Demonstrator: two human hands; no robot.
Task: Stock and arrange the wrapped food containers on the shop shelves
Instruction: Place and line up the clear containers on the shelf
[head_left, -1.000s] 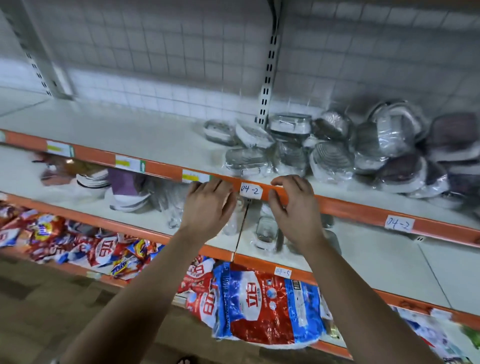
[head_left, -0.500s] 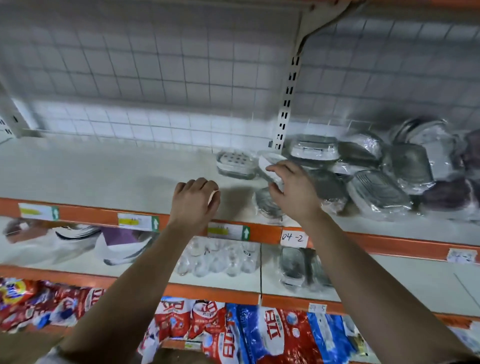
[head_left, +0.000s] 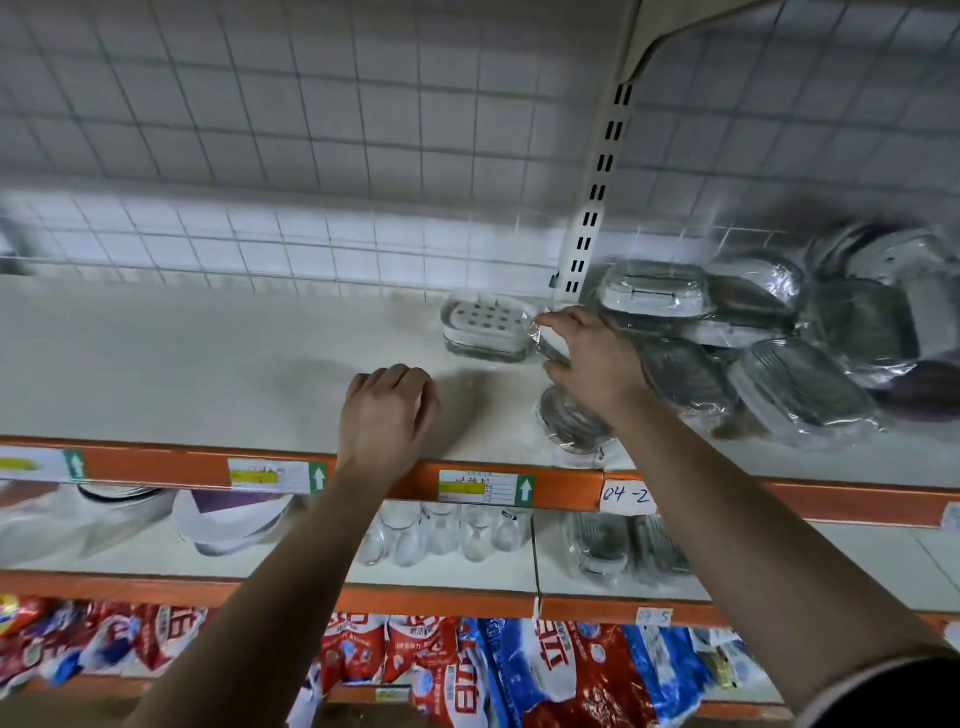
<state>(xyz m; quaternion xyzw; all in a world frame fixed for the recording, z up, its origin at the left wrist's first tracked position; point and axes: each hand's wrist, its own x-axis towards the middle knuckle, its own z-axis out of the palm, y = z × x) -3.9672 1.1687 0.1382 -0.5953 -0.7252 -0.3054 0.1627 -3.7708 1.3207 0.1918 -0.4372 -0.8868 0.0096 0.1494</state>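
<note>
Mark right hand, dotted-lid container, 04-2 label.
right hand (head_left: 592, 358), head view, back of the hand.
dotted-lid container (head_left: 483, 318), head view, middle of its lid.
04-2 label (head_left: 626, 496), head view, on the handwriting.

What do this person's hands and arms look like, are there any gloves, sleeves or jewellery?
Both hands are bare: no gloves on the left hand or the right hand, and no rings, watch or bracelet show. Both forearms are uncovered too. The only clothing in view is the edge of a dark sleeve high on the right arm, at the bottom corner of the picture.
</note>
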